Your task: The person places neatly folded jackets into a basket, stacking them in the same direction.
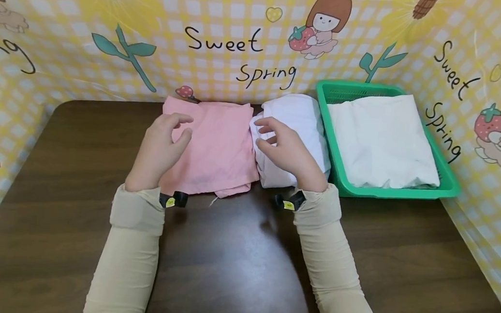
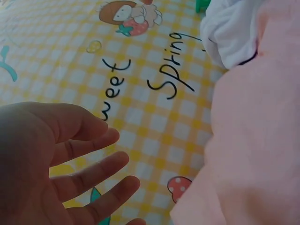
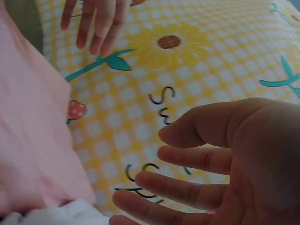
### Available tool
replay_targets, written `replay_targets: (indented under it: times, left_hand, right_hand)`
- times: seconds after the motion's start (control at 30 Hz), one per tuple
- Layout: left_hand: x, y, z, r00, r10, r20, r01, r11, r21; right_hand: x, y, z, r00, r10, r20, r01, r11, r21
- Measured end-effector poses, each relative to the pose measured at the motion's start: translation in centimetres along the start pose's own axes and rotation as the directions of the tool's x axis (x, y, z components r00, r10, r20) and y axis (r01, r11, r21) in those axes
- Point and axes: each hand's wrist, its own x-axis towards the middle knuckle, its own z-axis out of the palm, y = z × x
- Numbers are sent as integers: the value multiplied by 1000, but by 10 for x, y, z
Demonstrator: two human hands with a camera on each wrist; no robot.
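Observation:
A folded pink cloth (image 1: 216,144) lies at the back of the dark table, a loose thread at its front edge. Above its left side my left hand (image 1: 160,143) hovers with relaxed, spread fingers, holding nothing. Right beside the pink cloth is a folded white cloth (image 1: 293,108), which overlaps my right hand (image 1: 288,147) in the head view; that hand is also relaxed and holds nothing. Both wrist views show the fingers apart, with the pink cloth (image 2: 258,131) off to one side and the white cloth (image 2: 229,33) beyond it.
A green basket (image 1: 341,175) stands at the back right, with a folded white cloth (image 1: 382,141) inside. The brown table (image 1: 225,261) stretches in front and to the left. A yellow checked curtain (image 1: 226,9) with cartoon prints and lettering surrounds the back and sides.

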Motion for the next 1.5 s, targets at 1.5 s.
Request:
replay_targets:
  times: [1.5]
  left_hand:
    - [6, -65, 4, 871, -375, 317, 400, 916, -17]
  right_hand:
    - [32, 41, 72, 974, 198, 111, -223, 922, 315]
